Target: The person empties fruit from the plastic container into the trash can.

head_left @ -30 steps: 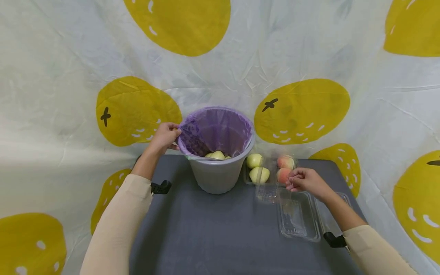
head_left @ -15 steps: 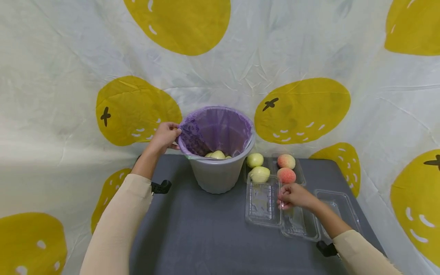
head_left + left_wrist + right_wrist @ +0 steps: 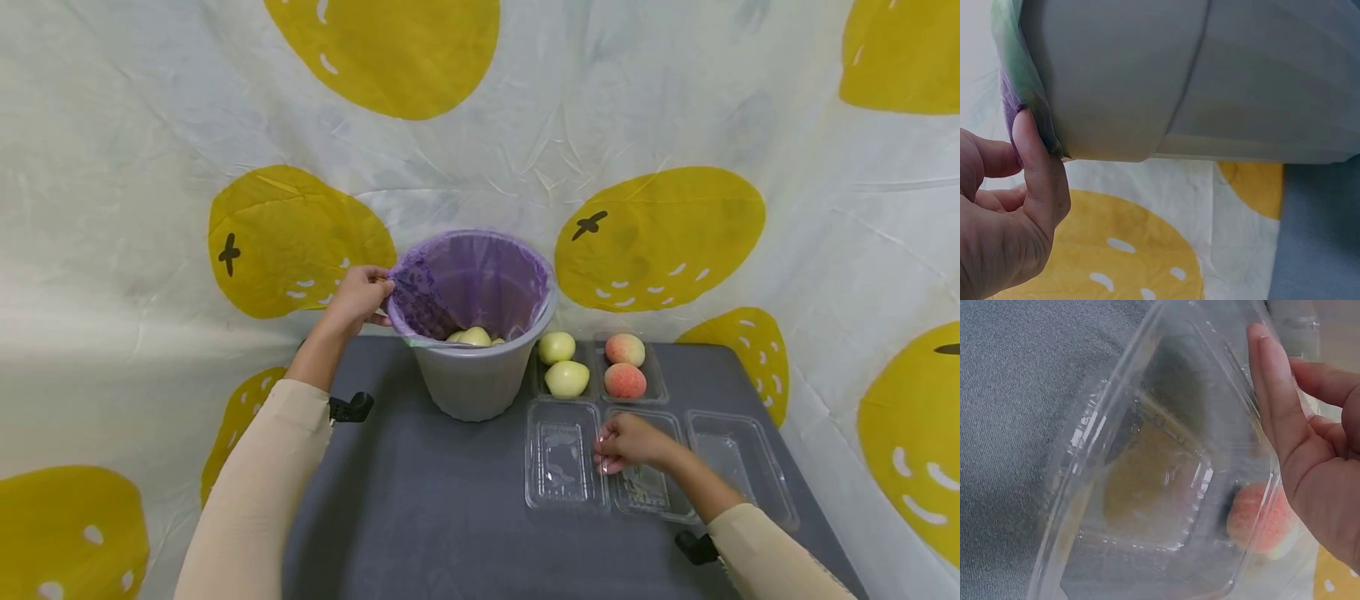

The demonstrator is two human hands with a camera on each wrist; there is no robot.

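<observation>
Your right hand (image 3: 628,443) pinches the edge of a clear plastic lid (image 3: 566,454) lying open on the grey table (image 3: 420,517). Farther back, your left hand (image 3: 362,297) grips the purple liner (image 3: 420,292) at the bin (image 3: 472,379) rim.

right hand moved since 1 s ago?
Yes. The right hand has drawn back toward the person, away from the peaches it was beside, and now holds the clear plastic lid folded open onto the grey table.
</observation>
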